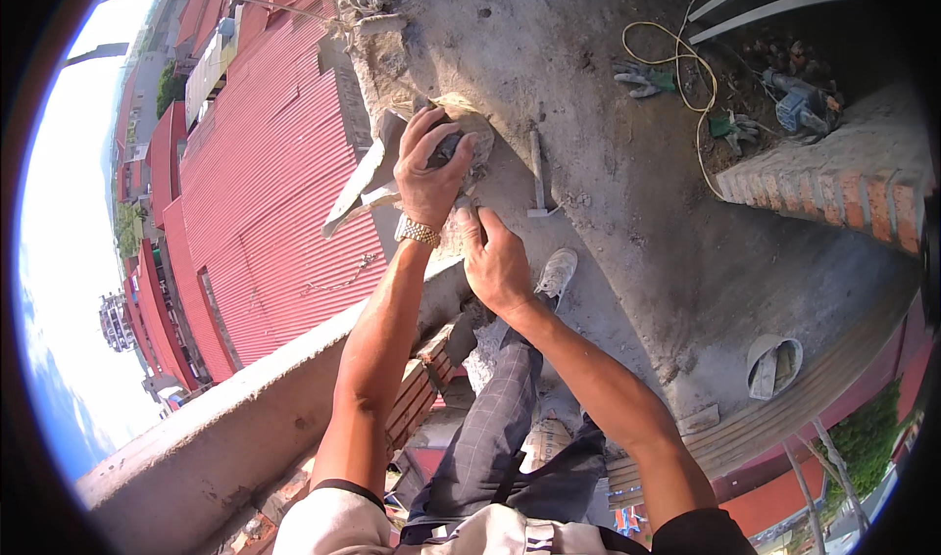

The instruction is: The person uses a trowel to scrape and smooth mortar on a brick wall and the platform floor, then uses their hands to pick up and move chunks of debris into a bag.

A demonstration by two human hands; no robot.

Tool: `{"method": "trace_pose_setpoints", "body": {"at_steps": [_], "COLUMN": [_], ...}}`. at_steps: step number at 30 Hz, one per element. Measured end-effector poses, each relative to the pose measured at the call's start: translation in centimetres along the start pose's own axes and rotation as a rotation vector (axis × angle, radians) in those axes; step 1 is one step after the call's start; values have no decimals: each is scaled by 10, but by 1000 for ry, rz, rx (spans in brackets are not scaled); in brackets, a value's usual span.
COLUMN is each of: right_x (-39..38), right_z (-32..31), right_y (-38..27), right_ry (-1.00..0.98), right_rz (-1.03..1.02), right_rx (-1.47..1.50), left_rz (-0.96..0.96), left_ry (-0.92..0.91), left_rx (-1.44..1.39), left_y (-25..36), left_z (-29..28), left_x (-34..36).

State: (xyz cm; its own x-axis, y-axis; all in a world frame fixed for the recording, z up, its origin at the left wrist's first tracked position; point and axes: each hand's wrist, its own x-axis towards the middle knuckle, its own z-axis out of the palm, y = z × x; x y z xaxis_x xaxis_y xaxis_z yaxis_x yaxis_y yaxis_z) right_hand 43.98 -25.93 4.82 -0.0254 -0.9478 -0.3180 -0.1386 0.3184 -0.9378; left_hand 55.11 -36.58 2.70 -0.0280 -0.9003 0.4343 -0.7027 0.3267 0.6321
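My left hand (pixel 428 163), with a metal watch on its wrist, is wrapped over a dark, rounded object (pixel 446 146) whose kind I cannot make out. Just below it, my right hand (pixel 495 261) is closed, its thumb and fingers pressed together close under the left palm. What the right fingers hold, if anything, is hidden. Around the left hand lies a torn, pale sack-like sheet (pixel 358 188) at the ledge edge. A hammer (pixel 538 178) rests on the concrete right of my hands, its head toward me.
A concrete parapet (pixel 284 384) runs along the left, with red metal roofs (pixel 284 173) below it. At right are work gloves (pixel 644 80), a yellow cable (pixel 708 65), a blue power tool (pixel 802 102), a brick wall end (pixel 833 194) and a white bucket (pixel 774 367) on its side.
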Motion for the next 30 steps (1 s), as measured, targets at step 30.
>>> {"method": "trace_pose_setpoints", "body": {"at_steps": [30], "right_x": [-547], "right_z": [-231], "right_y": [392], "right_ry": [537], "right_rz": [928], "right_rx": [-220], "left_rz": [134], "left_ry": [-524], "left_rx": [427], "left_y": [3], "left_z": [20], "left_x": [-154]}}
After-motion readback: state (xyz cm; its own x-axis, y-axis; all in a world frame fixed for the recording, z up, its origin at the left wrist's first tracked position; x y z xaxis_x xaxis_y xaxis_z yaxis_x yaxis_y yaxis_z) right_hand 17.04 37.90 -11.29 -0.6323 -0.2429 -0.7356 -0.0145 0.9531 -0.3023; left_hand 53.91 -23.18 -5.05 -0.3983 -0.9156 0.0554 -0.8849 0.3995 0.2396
